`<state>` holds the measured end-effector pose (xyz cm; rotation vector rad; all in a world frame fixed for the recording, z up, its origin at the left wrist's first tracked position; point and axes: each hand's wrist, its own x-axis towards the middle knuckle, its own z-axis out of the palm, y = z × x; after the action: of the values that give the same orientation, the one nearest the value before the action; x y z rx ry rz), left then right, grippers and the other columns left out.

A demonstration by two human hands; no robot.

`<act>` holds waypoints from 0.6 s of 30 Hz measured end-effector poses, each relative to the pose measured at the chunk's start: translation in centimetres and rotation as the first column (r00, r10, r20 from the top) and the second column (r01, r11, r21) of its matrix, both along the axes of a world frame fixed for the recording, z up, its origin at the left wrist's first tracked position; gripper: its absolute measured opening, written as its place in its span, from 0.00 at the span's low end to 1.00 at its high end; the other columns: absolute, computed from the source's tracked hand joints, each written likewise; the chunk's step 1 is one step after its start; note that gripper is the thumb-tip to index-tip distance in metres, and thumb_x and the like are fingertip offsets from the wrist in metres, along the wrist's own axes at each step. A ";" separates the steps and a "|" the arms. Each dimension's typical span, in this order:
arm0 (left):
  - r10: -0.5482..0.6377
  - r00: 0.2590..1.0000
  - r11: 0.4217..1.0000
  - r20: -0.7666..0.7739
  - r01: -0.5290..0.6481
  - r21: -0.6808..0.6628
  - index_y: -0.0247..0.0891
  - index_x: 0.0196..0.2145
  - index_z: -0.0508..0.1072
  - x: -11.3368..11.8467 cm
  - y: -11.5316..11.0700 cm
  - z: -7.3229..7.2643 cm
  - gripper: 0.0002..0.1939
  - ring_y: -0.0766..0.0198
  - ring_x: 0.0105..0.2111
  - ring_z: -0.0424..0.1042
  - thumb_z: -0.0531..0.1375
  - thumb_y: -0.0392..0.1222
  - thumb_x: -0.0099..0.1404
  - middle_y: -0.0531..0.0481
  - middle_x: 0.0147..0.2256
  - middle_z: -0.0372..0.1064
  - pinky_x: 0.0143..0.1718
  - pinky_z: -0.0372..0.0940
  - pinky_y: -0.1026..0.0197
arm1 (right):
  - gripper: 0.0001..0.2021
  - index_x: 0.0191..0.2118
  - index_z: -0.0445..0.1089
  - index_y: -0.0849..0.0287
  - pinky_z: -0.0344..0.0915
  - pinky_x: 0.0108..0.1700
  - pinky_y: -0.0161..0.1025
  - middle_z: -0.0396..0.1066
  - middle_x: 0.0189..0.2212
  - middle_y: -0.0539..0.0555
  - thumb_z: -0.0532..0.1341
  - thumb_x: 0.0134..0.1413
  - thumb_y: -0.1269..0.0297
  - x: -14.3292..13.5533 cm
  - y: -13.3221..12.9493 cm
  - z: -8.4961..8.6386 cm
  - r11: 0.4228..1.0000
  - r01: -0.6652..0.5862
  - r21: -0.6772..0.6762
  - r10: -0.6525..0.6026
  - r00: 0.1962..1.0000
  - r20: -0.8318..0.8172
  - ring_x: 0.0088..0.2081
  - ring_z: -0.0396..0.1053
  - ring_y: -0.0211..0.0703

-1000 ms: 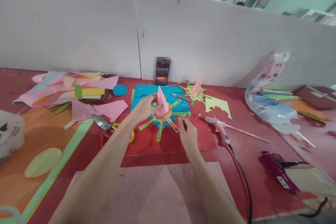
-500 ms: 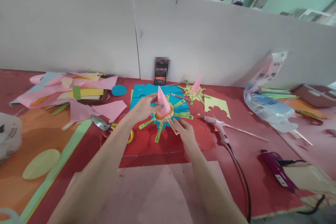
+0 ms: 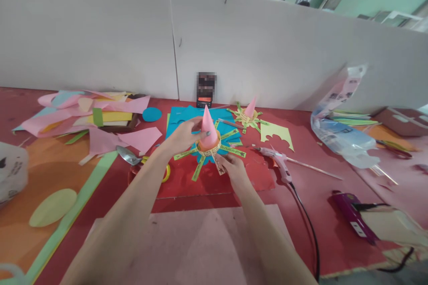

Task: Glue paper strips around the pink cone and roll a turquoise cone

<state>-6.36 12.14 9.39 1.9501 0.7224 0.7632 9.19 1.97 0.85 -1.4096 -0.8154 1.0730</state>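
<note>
A paper craft with a pink cone (image 3: 207, 131), a yellow ring round its base and green patterned strips spreading outward stands over blue paper at the middle of the table. My left hand (image 3: 187, 134) grips the cone from the left, thumb across its front. My right hand (image 3: 233, 167) pinches a pale pink strip (image 3: 219, 164) with a star at the craft's front edge. Behind and to the right sits a smaller similar craft (image 3: 248, 115) with its own pink cone.
Right of my hands lie a pink glue gun (image 3: 280, 164) with a black cord, a purple power strip (image 3: 355, 218) and a plastic bag (image 3: 347, 136). Paper scraps (image 3: 80, 113), a spoon (image 3: 128, 156) and yellow-handled scissors (image 3: 166, 173) are on the left. A phone (image 3: 205, 89) leans on the white wall.
The craft has turned slightly, its front strips swinging left. The cone stands more upright, its tip a little to the right, and my right hand has shifted slightly left with the pink strip.
</note>
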 end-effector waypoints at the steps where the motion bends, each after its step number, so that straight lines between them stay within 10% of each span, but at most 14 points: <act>1: 0.002 1.000 1.000 0.001 -0.002 0.004 0.37 0.53 0.62 0.0 0.0 0.0 0.26 0.56 0.50 0.64 0.57 0.46 0.57 0.44 0.53 0.63 0.50 0.60 0.53 | 0.16 0.24 0.71 0.61 0.58 0.24 0.33 0.66 0.18 0.48 0.65 0.36 0.51 0.0 0.0 0.0 1.000 0.001 -0.006 -0.001 1.000 0.006 0.21 0.61 0.35; 18: 0.041 0.999 0.999 -0.028 -0.040 0.021 0.35 0.50 0.64 0.4 -0.2 -0.3 0.24 0.57 0.45 0.67 0.56 0.49 0.57 0.42 0.49 0.66 0.47 0.62 0.54 | 0.15 0.21 0.69 0.61 0.53 0.23 0.33 0.62 0.15 0.46 0.64 0.36 0.52 -0.3 0.0 0.5 1.000 0.004 -0.009 -0.003 1.000 0.030 0.19 0.56 0.32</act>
<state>-5.98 11.94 9.05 1.9738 0.7763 0.7712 8.93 1.98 1.31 -1.4375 -0.8301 1.0566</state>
